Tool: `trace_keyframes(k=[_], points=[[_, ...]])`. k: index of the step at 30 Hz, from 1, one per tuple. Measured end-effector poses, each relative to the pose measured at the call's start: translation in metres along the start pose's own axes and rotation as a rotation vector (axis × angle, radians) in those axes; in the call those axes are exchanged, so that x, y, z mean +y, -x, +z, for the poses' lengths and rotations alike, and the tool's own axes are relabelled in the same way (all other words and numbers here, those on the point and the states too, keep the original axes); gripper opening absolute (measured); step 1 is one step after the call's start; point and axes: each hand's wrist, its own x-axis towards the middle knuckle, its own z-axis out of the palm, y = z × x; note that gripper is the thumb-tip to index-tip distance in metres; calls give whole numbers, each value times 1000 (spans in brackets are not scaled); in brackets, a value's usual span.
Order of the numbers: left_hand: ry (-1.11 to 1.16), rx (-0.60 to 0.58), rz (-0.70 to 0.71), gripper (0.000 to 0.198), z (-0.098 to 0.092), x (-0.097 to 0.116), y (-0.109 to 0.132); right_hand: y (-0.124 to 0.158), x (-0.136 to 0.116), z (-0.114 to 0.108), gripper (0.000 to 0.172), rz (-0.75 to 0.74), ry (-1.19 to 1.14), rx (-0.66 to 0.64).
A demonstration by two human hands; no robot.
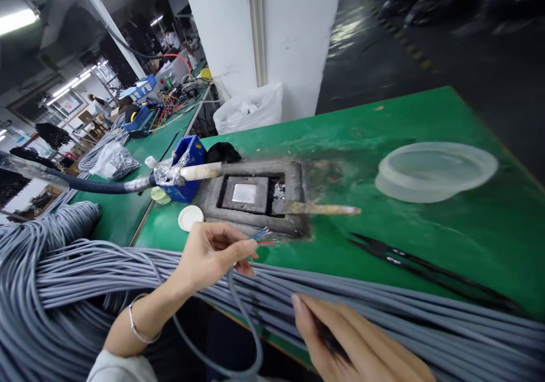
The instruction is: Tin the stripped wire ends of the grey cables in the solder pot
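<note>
Between the thumb and fingers of my left hand point(219, 254) is the end of a grey cable point(244, 302), its thin blue and red wires fanned out with bare tips. The cable loops down below that hand. Just beyond the wire tips sits a solder pot point(251, 192) with a shiny square of solder, set into the table. A scraper with a worn wooden handle point(326, 208) lies across its right side. My right hand point(349, 342) is at the lower edge, fingers curled together over a bundle of grey cables point(366, 294); something dark shows under them, too hidden to name.
Long-nose pliers point(417, 265) and a translucent plastic dish point(436, 172) lie on the green table point(481, 223). Left of the pot are a blue bin point(187, 169), a fume hose point(106, 186) and a white lid point(191, 218). Coiled cable point(21, 268) is piled at far left.
</note>
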Motion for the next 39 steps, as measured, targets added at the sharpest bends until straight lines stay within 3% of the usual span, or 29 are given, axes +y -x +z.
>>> trace_keyframes(k=[8,12,15,19,22,27,32,39], points=[[195,-9,50,41,-2,-27,24,-5,-10,0,12,10,-21,17],[285,-18,86,38,-4,-43,33,2,-19,4,9,114,-132,-6],[375,-49,157,33,-6,-56,37,7,-23,8,12,265,-367,-64],[513,-108,238,31,-11,-71,38,6,-28,16,26,457,-850,-186],[586,-171,302,29,-14,-79,40,5,-34,19,26,533,-991,-201],[620,-207,407,24,-14,-89,44,6,-48,20,32,533,-886,-117],[519,-135,483,20,-14,-94,48,6,-55,17,10,382,-754,-70],[370,-42,196,44,-8,-92,61,4,-47,11,17,92,-363,-56]])
